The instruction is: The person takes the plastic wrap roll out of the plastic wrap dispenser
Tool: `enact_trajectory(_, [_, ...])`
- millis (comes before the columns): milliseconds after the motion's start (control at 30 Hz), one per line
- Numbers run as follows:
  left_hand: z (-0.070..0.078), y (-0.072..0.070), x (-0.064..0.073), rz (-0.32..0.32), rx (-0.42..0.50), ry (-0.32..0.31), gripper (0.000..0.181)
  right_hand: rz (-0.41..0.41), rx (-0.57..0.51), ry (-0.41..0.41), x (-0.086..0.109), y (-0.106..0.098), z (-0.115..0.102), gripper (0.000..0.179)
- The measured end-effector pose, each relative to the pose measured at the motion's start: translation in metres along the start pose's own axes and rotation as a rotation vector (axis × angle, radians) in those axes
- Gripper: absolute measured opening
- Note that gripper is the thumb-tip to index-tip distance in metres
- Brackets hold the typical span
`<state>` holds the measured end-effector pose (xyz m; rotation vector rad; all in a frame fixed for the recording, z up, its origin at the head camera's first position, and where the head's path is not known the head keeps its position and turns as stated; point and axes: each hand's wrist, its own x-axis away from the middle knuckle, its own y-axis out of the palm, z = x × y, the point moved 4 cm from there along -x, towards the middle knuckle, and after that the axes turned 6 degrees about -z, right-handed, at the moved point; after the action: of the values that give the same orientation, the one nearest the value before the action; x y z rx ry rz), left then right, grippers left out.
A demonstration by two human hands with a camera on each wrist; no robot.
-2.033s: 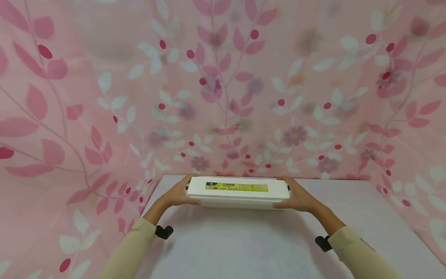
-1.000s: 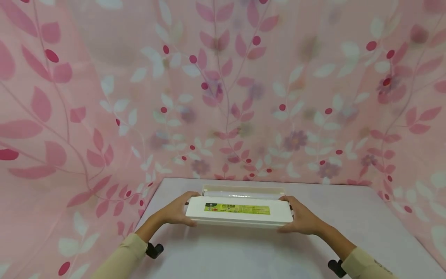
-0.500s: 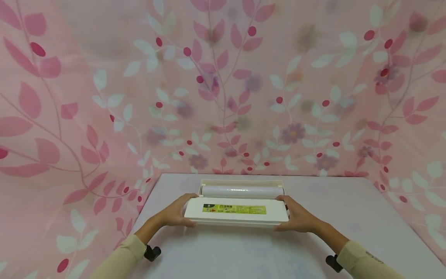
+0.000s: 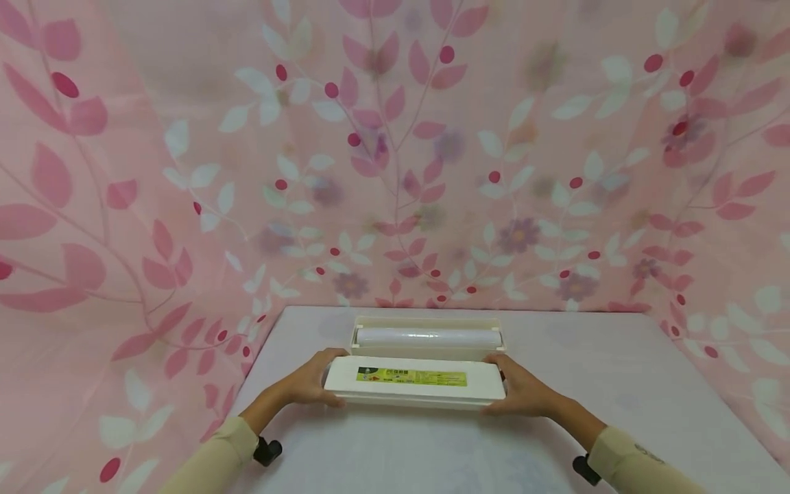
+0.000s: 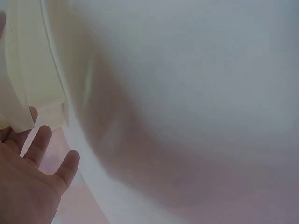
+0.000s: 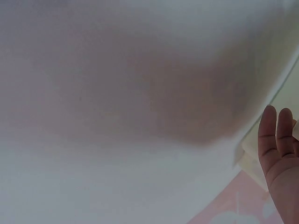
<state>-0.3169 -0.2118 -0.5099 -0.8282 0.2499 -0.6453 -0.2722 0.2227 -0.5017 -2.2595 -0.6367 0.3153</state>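
A white box lid (image 4: 413,390) with a green and yellow label spans the gap between my two hands. My left hand (image 4: 313,379) grips its left end, thumb along the front edge and fingers behind. At the opposite end my right hand (image 4: 523,390) holds it the same way. Just behind the lid stands the open box base (image 4: 426,353), with a roll of cling film (image 4: 428,337) lying in it. In the left wrist view a corner of the lid shows by the fingers (image 5: 38,143); some right fingers (image 6: 267,135) look straight beside the base.
A pale cloth covers the table (image 4: 426,453), and the lid's shadow falls on it. Pink curtains (image 4: 395,171) with leaves and flowers hang behind and on both sides. A small black device (image 4: 268,451) sits at the left wrist, another (image 4: 586,469) at the right.
Both hands have lifted the lid off the base and brought it toward me, uncovering the cling film roll. In the last half second it has shifted slightly nearer and lower.
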Motion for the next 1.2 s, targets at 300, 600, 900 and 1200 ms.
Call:
enact_trajectory(300, [-0.006, 0.008, 0.000, -0.028, 0.002, 0.000, 0.097, -0.010, 0.045, -0.007, -0.002, 0.009, 0.006, 0.086])
enact_trajectory(600, [-0.011, 0.011, 0.001, -0.055, -0.081, -0.106, 0.102, 0.000, 0.124, 0.027, -0.006, 0.016, 0.009, 0.090])
enact_trajectory(900, [-0.011, 0.013, -0.002, -0.096, -0.089, -0.073, 0.102, 0.001, 0.121, 0.031, -0.009, 0.019, 0.017, 0.092])
enact_trajectory(1200, [-0.012, 0.013, -0.006, -0.123, -0.103, -0.071, 0.098, -0.043, 0.142, 0.070, -0.011, 0.022, 0.020, 0.098])
